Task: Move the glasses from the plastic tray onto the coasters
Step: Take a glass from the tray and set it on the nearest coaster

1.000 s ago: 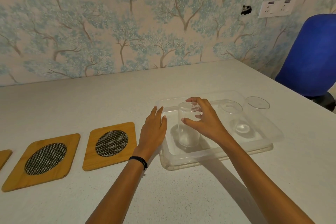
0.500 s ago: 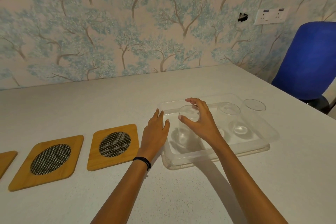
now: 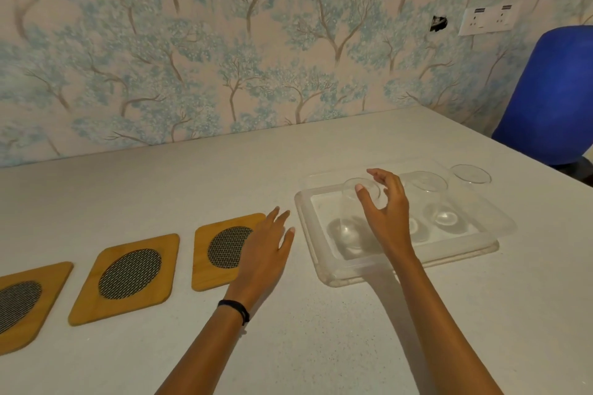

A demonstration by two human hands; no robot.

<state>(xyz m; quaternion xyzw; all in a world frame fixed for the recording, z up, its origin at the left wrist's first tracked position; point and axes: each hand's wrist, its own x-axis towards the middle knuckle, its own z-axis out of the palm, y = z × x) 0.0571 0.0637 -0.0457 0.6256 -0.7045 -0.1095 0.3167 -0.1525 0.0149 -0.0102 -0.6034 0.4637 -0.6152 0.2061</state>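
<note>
Right hand (image 3: pixel 386 215) reaches over the clear rectangular plastic tray (image 3: pixel 324 263), fingers curled and spread around the rim of the nearest clear drinking glass (image 3: pixel 353 218); thumb tip (image 3: pixel 360 188) sits against the near side of the rim, the other fingers arch past its far side. Firm contact of those fingers: cannot tell. That glass stands upright in the tray's left end. A second clear glass (image 3: pixel 431 199) stands to its right in the tray; a third clear glass (image 3: pixel 471 174) shows at the far right edge. Left hand (image 3: pixel 264 255) lies flat, fingers loosely together, empty, overlapping the nearest square wooden coaster with a dark mesh centre (image 3: pixel 221 250). Two matching coasters (image 3: pixel 128 276) lie further left on the white speckled table (image 3: pixel 321 346).
</note>
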